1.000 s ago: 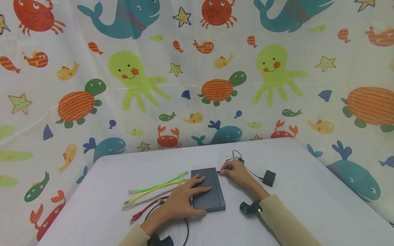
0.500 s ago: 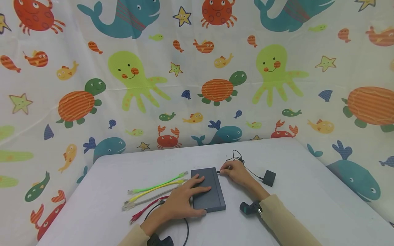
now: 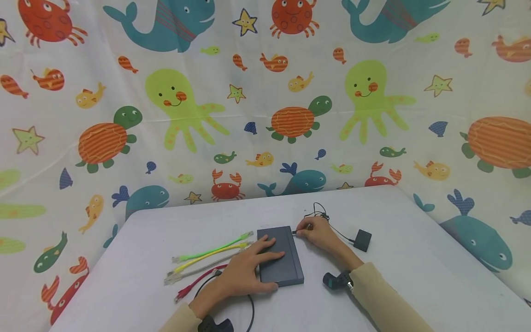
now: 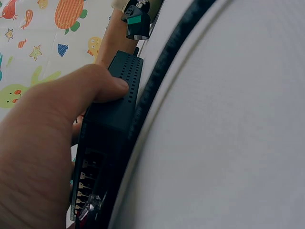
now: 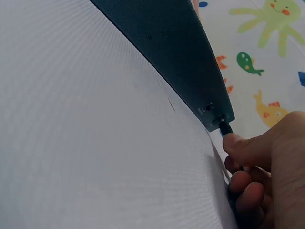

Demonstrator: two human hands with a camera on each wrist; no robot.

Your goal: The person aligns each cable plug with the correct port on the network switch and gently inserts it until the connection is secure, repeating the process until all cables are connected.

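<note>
A dark grey network switch (image 3: pixel 286 263) lies flat on the table. My left hand (image 3: pixel 244 276) holds it from the left, fingers spread over its top. The left wrist view has the thumb (image 4: pixel 112 88) against the vented near side; a row of ports (image 4: pixel 83 183) shows below. At the switch's far right corner, my right hand (image 3: pixel 318 233) pinches a small black power plug (image 5: pixel 226 128) between thumb and fingers. In the right wrist view the plug's tip meets the socket in the switch's side. Its thin cord (image 3: pixel 342 234) runs to a black power adapter (image 3: pixel 362 240).
Left of the switch lie network cables: green (image 3: pixel 220 250), yellow (image 3: pixel 211 256), grey (image 3: pixel 199 269) and red (image 3: pixel 199 282), partly behind the left hand. A black cable (image 3: pixel 253 309) loops near the left wrist. A sea-animal curtain (image 3: pixel 265 92) hangs behind the white table (image 3: pixel 394 230).
</note>
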